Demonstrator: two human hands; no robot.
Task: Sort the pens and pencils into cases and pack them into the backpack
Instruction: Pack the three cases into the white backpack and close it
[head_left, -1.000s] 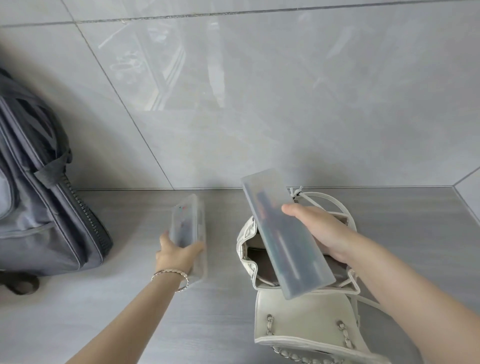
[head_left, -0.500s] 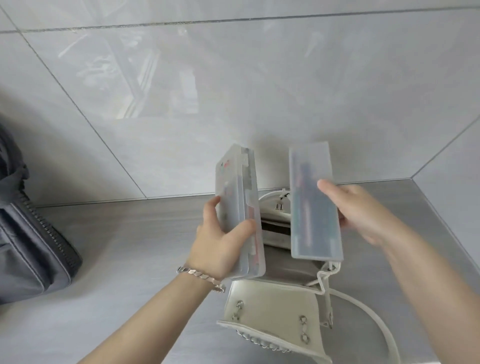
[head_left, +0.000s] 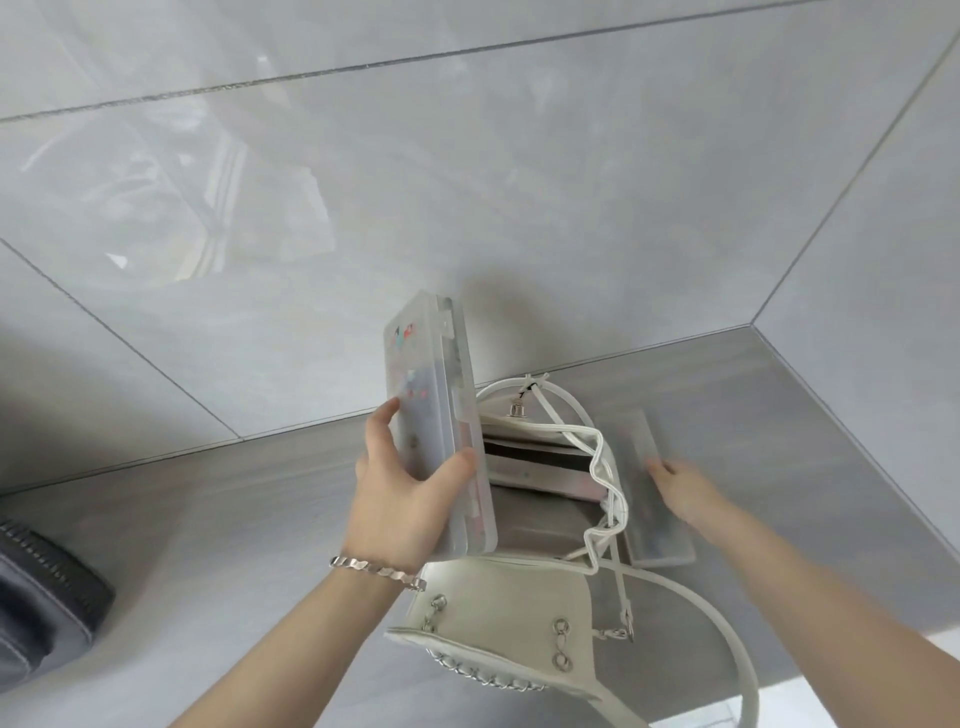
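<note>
A small white backpack (head_left: 498, 613) stands open on the grey counter, its flap folded toward me and its drawstring loose. My left hand (head_left: 400, 499) grips a frosted clear pencil case (head_left: 431, 415) upright, its lower end at the left edge of the backpack's mouth. Coloured items show faintly inside it. A second frosted case (head_left: 652, 514) lies flat on the counter just right of the backpack. My right hand (head_left: 680, 486) rests on that case with its fingers extended; the hand is blurred.
A dark grey bag (head_left: 41, 603) sits at the far left on the counter (head_left: 218, 530). Glossy tiled walls rise behind and on the right, meeting in a corner at the back right. The counter's front edge shows at the lower right.
My right hand has lowered its case from above the backpack onto the counter to the right. My left hand has brought its case over to the backpack's opening.
</note>
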